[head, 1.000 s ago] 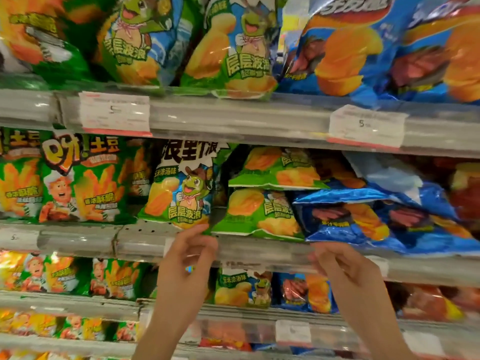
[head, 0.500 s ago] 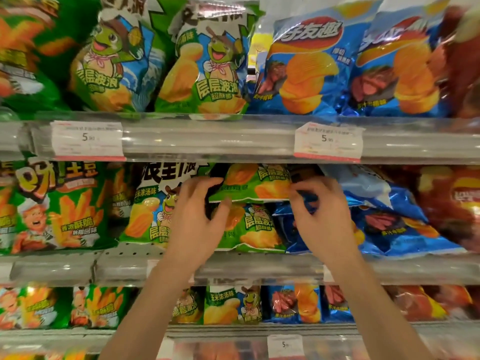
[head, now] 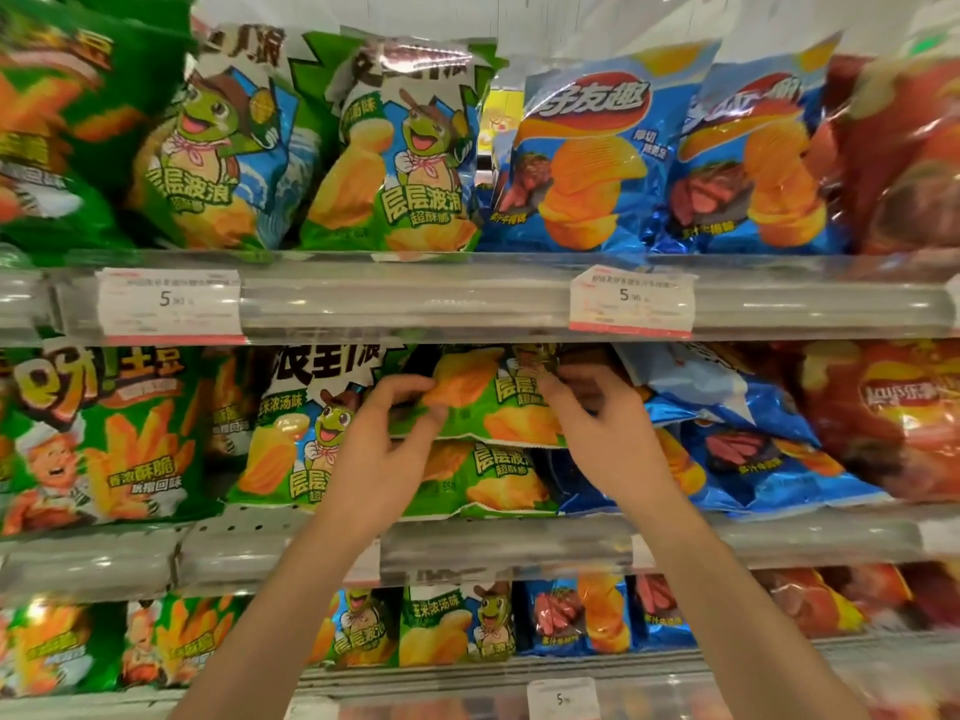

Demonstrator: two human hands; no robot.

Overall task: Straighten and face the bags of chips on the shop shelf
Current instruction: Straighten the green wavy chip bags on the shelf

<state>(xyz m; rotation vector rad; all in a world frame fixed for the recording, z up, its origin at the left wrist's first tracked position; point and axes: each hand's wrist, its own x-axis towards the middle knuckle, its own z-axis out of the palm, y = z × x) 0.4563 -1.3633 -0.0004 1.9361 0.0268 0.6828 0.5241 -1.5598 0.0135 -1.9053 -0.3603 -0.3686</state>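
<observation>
Item: green chip bag (head: 488, 402), middle shelf, lying flat on top of a second green bag (head: 488, 485) of the same kind, both with bottom seams toward the aisle rather than standing face-out. Left hand (head: 384, 454): fingers curled, pinching the top bag's left edge. Right hand (head: 602, 433): fingers curled round its right edge, thumb side toward the bag. Adjacent left: upright green bag (head: 301, 433), faced and standing. Adjacent right: blue bags (head: 737, 439), slumped and stacked flat, not faced; beyond them a red bag (head: 883, 413), leaning. Upper shelf rail (head: 415, 298): bags above it stand upright and faced. Progress, as judged: early; the flat green pair and the blue stack are yet to be stood up. Obscured: the back of the middle shelf, the top bag's upper half under the rail, and the price label (head: 169, 301) small print; lower shelves blurred.
</observation>
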